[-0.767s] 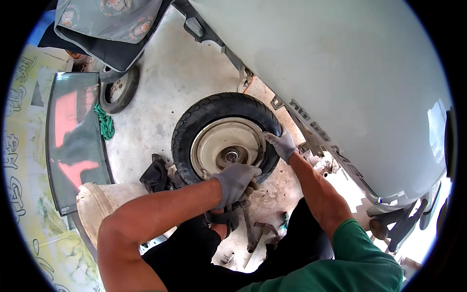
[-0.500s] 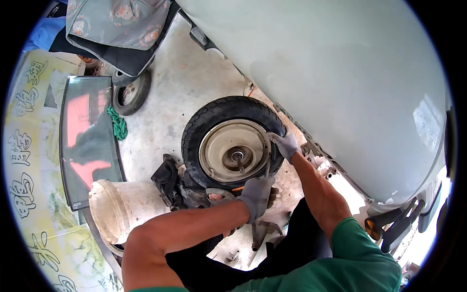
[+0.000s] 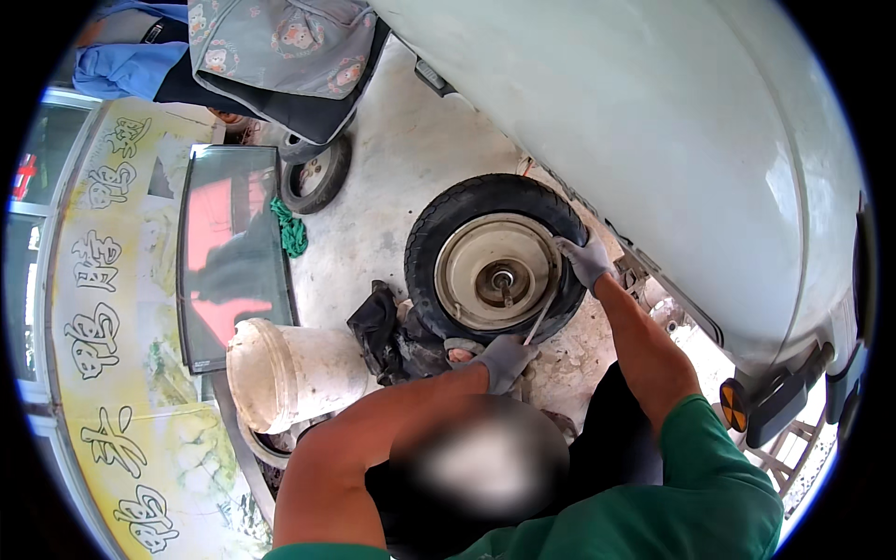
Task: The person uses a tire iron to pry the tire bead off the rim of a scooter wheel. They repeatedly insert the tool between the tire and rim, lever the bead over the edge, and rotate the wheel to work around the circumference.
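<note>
A black tire (image 3: 432, 219) on a pale hub wheel (image 3: 462, 252) lies before me, with a short axle (image 3: 505, 280) standing out of the hub. My left hand (image 3: 505, 362), in a grey glove, is closed round a thin metal tire lever (image 3: 539, 321) at the near edge; the lever's far end reaches the rim on the right. My right hand (image 3: 588, 262), also gloved, grips the right side of the tire, its thumb toward the rim. Black cloth or plastic (image 3: 375, 331) is bunched against the tire's left side. A blurred patch hides part of the area below my left hand.
A pale vehicle body (image 3: 635, 112) borders the right. On the left are a dirty white bucket (image 3: 308, 364) on its side, a dark glass panel (image 3: 233, 252), a green cloth (image 3: 290, 229) and a smaller wheel (image 3: 325, 177). A patterned grey cover (image 3: 280, 47) hangs at the top left.
The whole scene has shifted to the right in view. The lever slants more across the rim's edge, and my left hand sits lower relative to the wheel. My right hand stays on the tire.
</note>
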